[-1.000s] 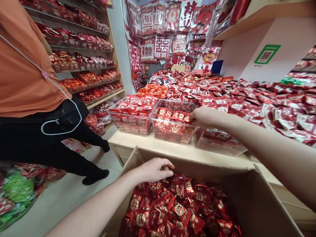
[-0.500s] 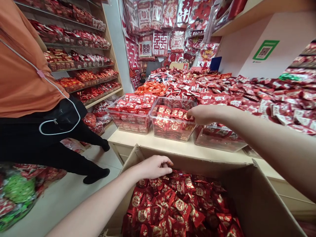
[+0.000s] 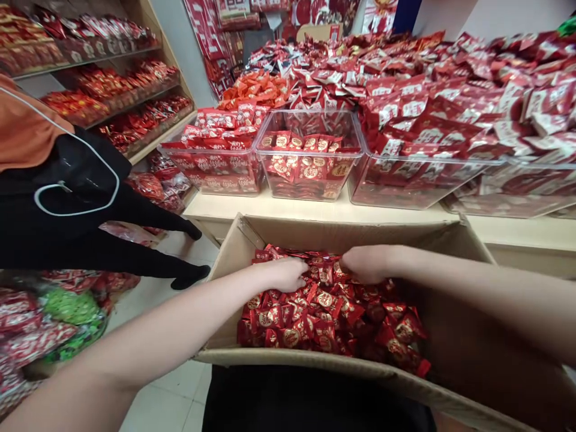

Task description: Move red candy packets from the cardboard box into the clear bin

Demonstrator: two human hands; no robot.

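An open cardboard box (image 3: 405, 236) stands in front of me with many small red packets with gold print (image 3: 326, 300) inside, heaped toward its left side. Both my hands reach down into it. My left hand (image 3: 288, 274) is curled at the back left of the heap, its fingertips touching the packets. Across from it, my right hand (image 3: 366, 264) is closed with its fingers turned down among them. What either hand grips, if anything, is hidden. Beyond the box, a clear plastic tub (image 3: 310, 154) holds similar packets laid in rows.
More clear tubs (image 3: 414, 199) of red packets line a pale counter (image 3: 297, 207), with big heaps behind. At left, a person in an orange top and black trousers (image 3: 72, 168) stands by stocked shelves (image 3: 85, 59). Bagged goods (image 3: 72, 306) lie on the floor there.
My right hand has left the middle tub and come down into the box beside my left hand. My left hand has curled lower onto the packets. The view has tilted down.
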